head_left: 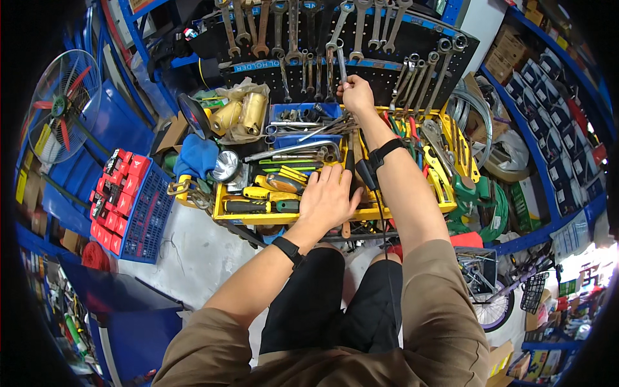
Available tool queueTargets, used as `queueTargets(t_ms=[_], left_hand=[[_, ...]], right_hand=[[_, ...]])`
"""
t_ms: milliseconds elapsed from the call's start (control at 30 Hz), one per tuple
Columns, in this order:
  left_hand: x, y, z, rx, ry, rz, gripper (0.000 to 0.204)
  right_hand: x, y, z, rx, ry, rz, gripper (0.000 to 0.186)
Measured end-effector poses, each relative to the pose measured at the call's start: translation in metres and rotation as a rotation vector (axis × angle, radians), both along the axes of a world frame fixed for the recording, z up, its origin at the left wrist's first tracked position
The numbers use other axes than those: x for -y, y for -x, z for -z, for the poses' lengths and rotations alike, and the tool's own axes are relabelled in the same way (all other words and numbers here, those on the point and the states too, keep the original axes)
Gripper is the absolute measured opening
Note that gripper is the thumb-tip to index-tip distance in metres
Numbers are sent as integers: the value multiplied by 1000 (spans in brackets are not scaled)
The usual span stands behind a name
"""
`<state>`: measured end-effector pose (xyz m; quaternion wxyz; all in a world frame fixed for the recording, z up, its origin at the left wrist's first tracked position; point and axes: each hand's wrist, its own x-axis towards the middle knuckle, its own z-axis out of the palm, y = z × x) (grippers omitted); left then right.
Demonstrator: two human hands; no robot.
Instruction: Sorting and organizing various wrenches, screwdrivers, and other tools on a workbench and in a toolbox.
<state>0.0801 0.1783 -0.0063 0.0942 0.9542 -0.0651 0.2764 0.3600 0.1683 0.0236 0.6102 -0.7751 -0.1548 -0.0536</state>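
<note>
Upper centre — the right hand (pixel 356 95) grips a slim silver steel wrench (pixel 342 62) before the black perforated board (pixel 267 77); a slack pinch could drop it. Lower centre — the left hand (pixel 324 198) spreads loosely over the yellow rectangular tray (pixel 251 217).

a smooth, pale grey floor (pixel 200 226) lies below blue shelving racks (pixel 538 232); the one at the right holds cardboard boxes (pixel 504 55) and dark packets (pixel 564 132). a caged fan (pixel 58 105) with red blades shows at the left, and harsh white light (pixel 596 258) floods the lower right edge.
</note>
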Motion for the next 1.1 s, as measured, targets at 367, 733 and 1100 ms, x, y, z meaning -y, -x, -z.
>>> queueTargets(t_ms=[367,733,1100], left_hand=[[-2,-2,4,-7,8,-10,36],[-2,-2,5,-13,7,-11,34],[0,-2,0,-83,1,-27,34]], right_hand=[[15,-16,-5,130,65,-12,16],[2,-5,-3,262,126,70,19],[-1,4,-2,239,387,215,26]])
